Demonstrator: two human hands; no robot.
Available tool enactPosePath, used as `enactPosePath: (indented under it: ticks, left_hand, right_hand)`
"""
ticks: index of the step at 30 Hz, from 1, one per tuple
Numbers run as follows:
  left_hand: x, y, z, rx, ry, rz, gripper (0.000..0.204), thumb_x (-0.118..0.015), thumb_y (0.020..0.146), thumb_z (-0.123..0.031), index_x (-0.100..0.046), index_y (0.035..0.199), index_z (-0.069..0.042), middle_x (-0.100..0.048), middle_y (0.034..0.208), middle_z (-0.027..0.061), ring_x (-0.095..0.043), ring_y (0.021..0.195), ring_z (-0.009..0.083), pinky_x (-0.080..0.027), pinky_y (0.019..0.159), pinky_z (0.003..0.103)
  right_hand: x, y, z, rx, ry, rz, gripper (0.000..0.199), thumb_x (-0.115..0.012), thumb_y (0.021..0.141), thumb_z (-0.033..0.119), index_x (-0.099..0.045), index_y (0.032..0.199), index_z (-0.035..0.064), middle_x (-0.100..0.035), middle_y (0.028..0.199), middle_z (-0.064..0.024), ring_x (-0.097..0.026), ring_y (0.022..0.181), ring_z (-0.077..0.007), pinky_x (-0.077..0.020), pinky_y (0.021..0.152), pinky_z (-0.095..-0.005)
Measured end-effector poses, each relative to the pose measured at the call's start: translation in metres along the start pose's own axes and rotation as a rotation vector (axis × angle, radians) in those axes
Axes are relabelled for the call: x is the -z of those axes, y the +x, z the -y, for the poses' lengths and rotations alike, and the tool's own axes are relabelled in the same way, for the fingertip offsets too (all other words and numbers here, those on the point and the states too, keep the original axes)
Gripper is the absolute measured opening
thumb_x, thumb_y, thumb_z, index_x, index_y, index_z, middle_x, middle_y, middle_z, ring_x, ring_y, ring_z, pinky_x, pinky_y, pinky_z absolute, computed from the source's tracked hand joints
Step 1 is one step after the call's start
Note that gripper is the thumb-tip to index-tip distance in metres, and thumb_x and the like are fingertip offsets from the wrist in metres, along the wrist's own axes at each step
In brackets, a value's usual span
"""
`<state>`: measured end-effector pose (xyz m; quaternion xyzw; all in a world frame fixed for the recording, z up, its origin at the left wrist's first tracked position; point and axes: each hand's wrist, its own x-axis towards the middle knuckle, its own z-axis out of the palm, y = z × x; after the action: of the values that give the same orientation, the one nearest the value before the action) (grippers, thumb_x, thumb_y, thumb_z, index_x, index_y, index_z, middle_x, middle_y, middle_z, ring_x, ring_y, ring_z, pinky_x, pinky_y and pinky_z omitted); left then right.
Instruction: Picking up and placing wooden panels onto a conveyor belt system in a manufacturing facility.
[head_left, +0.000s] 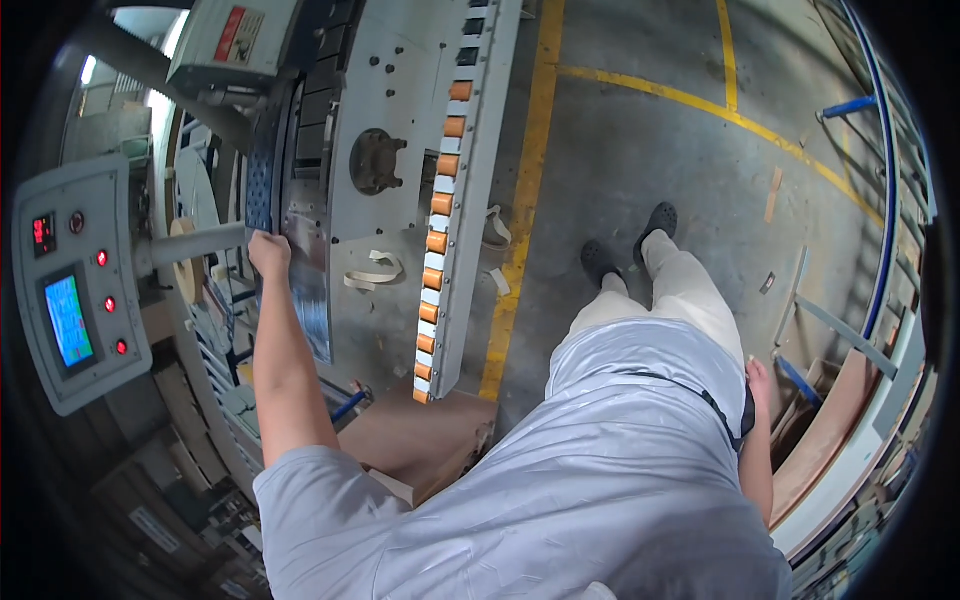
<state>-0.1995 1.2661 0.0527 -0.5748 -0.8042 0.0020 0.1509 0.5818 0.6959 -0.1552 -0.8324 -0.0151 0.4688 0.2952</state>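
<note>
My left arm reaches forward to the machine, and my left hand (pixel 268 252) is closed at the near end of a dark blue perforated strip (pixel 262 190). What its fingers hold, if anything, is hidden. Beside that hand runs a shiny metal machine bed (pixel 312 260). To its left stands a grey control panel (pixel 85 285) with a lit screen, a red display and several red-lit buttons. Low beside my right hip hangs my right hand (pixel 758 376), its fingers partly in sight and loosely apart, with nothing seen in them.
A rail of orange rollers (pixel 437 242) juts toward me right of the machine. Pale strips (pixel 374 272) lie on the floor beneath. Yellow lines (pixel 528 200) mark the grey floor. At right stands a blue and grey metal rack (pixel 880 230); brown board (pixel 400 440) sits near my left.
</note>
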Motion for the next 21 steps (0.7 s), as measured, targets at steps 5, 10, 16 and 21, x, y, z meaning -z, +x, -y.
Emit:
enactPosePath:
  ticks: [5,10,16,21]
  left_hand:
    - [0.027,-0.044,-0.048,-0.421,-0.09,0.135,0.037,-0.047,0.088,-0.018,-0.055,0.12,-0.001,-0.054,0.119,0.0234,-0.05,0.113,0.0362,-0.04,0.096,0.039]
    - [0.083,-0.128,-0.146,-0.374,-0.51,0.256,0.045,-0.052,0.09,-0.015,-0.043,0.131,0.0,-0.041,0.137,0.0174,-0.042,0.125,0.0279,-0.033,0.102,0.035]
    - [0.099,-0.174,-0.291,-0.182,-0.649,0.619,0.052,-0.053,0.09,-0.023,-0.036,0.135,-0.005,-0.055,0.115,0.0202,-0.055,0.107,0.0308,-0.043,0.087,0.036]
    - [0.086,-0.161,-0.35,-0.24,-0.284,0.31,0.045,-0.052,0.09,-0.031,-0.042,0.124,-0.002,-0.056,0.109,0.0228,-0.054,0.099,0.0412,-0.043,0.082,0.041]
  right_hand:
    - [0.012,0.016,-0.103,0.033,0.049,0.073,0.038,-0.056,0.09,0.029,-0.055,0.118,0.0025,-0.06,0.096,-0.0029,-0.053,0.08,-0.0099,-0.0431,0.068,-0.0227]
    - [0.003,0.031,-0.114,-0.015,0.08,0.132,0.039,-0.056,0.09,0.03,-0.054,0.118,0.0025,-0.06,0.097,-0.0033,-0.052,0.079,-0.0094,-0.0425,0.068,-0.0224]
    - [0.037,0.068,-0.089,-0.1,0.053,0.242,0.04,-0.055,0.091,0.03,-0.054,0.119,0.0024,-0.059,0.098,-0.0038,-0.051,0.077,-0.0089,-0.0419,0.067,-0.022]
    - [0.068,0.083,0.051,-0.335,0.159,0.084,0.045,-0.05,0.094,0.036,-0.048,0.127,0.0062,-0.056,0.104,-0.0034,-0.045,0.072,-0.007,-0.0408,0.068,-0.0216]
